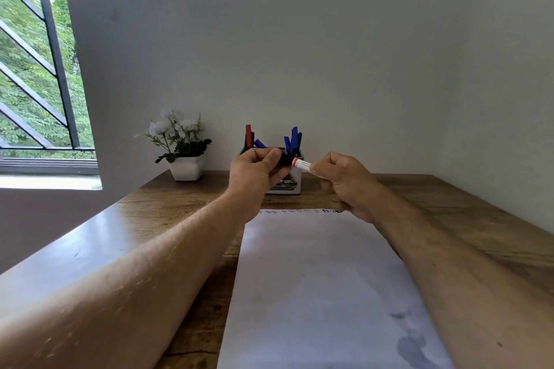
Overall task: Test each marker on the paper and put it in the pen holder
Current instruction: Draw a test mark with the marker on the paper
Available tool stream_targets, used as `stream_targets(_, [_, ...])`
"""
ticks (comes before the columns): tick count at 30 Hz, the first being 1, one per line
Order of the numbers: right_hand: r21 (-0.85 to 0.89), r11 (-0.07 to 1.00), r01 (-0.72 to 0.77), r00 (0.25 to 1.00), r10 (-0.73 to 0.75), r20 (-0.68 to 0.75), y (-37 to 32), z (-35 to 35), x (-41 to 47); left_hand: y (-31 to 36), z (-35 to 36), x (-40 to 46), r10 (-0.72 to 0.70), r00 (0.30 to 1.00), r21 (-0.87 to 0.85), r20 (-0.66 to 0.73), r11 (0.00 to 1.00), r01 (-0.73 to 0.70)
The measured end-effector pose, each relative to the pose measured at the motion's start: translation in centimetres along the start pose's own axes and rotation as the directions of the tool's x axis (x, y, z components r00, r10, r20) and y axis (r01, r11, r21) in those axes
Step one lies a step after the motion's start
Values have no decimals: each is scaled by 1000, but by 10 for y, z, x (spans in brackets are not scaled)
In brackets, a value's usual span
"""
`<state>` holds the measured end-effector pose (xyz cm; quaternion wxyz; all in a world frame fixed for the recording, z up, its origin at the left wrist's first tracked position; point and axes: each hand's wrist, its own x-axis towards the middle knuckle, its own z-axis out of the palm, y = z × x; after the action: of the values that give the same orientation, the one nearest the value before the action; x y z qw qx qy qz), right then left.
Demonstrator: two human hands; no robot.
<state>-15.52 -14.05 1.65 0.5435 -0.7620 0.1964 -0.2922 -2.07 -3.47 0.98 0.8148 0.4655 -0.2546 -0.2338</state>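
From the head camera, both bare forearms reached forward over the table [156, 201] and met in the air in front of the pen holder [292, 186]. The left hand [257, 172] had its fingers curled and its thumb laid across the black cap end of a marker [300, 164]. The right hand [341, 181] pinched the white barrel between thumb and bent fingers. The marker lay roughly level between the two hands, a red band showing on its smooth white body; whether the cap was fully seated could not be told. The holder, a pale squarish pot, held red and blue markers standing upright. The paper [323, 284], a flat white sheet, lay on the grained wooden table beneath the arms, small ink marks along its far edge. A white pot of pale flowers [180, 148] stood left of the holder.
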Motion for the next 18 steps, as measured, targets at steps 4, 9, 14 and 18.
stream_targets(4, [5,1000,-6,1000,6,15,-1,5,-1,2,0,-1,27,1000,16,13,999,-27])
stream_targets(9, [-35,999,-26,999,27,34,3,11,1,-7,3,-4,54,995,123,82,990,-64])
stream_targets(14, [-132,991,27,999,-22,37,6,10,1,-8,4,-2,144,985,196,90,967,-160])
stream_targets(18, [-319,940,120,981,-162,-110,12,4,5,6,7,7,344,939,268,30,902,-339])
